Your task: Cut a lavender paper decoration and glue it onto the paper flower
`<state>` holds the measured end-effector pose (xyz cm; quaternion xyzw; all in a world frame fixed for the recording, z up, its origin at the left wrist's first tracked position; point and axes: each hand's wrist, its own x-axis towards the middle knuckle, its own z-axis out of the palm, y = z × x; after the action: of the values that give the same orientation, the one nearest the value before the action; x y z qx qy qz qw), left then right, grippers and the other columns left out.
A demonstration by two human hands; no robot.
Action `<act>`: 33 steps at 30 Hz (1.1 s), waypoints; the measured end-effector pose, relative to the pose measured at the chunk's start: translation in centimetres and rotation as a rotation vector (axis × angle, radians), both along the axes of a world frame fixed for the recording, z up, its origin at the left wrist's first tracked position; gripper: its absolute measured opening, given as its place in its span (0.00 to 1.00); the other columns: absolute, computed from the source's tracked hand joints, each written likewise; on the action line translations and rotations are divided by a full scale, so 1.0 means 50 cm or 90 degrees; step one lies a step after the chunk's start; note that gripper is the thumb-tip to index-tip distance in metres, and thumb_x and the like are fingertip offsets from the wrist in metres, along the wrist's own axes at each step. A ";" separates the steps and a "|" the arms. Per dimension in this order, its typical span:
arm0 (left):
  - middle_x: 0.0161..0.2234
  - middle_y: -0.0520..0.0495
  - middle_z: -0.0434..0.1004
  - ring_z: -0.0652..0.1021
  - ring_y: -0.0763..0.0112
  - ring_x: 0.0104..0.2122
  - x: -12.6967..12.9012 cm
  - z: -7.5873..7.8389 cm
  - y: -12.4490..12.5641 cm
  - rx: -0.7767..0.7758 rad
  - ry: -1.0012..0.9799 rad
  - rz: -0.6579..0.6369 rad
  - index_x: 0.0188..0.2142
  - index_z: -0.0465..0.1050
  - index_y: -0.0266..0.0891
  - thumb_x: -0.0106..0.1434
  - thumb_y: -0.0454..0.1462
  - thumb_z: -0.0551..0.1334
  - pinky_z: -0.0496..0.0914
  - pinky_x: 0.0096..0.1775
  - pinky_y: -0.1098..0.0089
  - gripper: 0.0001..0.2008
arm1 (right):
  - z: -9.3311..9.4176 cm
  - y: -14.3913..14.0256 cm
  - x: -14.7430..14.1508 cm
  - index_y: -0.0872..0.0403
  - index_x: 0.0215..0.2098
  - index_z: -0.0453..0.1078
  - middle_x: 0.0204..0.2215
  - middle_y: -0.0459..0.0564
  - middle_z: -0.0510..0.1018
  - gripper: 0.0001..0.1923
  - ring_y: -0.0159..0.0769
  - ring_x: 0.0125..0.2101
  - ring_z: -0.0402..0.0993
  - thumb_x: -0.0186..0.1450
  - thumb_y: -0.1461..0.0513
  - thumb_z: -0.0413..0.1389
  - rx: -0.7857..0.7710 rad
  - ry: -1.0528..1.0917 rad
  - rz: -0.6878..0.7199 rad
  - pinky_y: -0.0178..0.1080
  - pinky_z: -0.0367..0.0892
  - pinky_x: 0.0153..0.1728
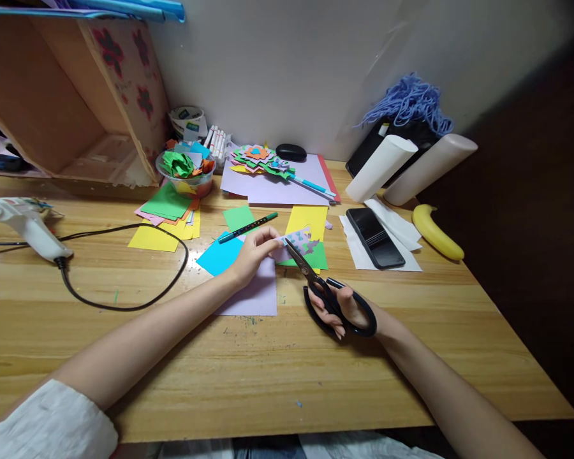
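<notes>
Pinching the cutout (300, 242) w/ your left hand (254, 254), right hand (343, 309) gripping scissors (326, 294): turn paper, short snips along the edge.

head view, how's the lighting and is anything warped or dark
Head view: even, soft light on the desk, hands and scissors sharp; right side falls into deep shadow past the banana; wide-angle bending curves the desk edges; mild glare on the phone screen.

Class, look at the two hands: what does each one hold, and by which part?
The left hand pinches a small lilac paper cutout by its left edge. The right hand holds black scissors by the handle loops.
</notes>
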<state>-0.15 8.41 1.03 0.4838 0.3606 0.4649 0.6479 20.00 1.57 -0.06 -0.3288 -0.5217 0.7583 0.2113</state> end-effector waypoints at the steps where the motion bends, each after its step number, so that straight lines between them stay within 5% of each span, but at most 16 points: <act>1: 0.19 0.56 0.61 0.62 0.78 0.20 0.000 0.000 0.000 0.000 0.003 -0.004 0.22 0.64 0.37 0.50 0.38 0.61 0.56 0.24 0.74 0.08 | 0.002 0.000 0.000 0.54 0.27 0.56 0.13 0.35 0.57 0.37 0.20 0.10 0.50 0.44 0.29 0.45 0.004 -0.003 0.000 0.26 0.58 0.08; 33: 0.17 0.57 0.58 0.60 0.79 0.19 -0.003 -0.003 0.004 0.000 0.000 -0.018 0.19 0.60 0.38 0.51 0.37 0.60 0.54 0.23 0.74 0.11 | 0.002 0.003 0.011 0.54 0.27 0.56 0.14 0.35 0.57 0.38 0.20 0.10 0.49 0.46 0.29 0.42 0.048 -0.038 0.013 0.27 0.57 0.08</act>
<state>-0.30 8.59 0.86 0.4884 0.3539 0.4559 0.6545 20.55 1.75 0.03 -0.3378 -0.5592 0.7302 0.2000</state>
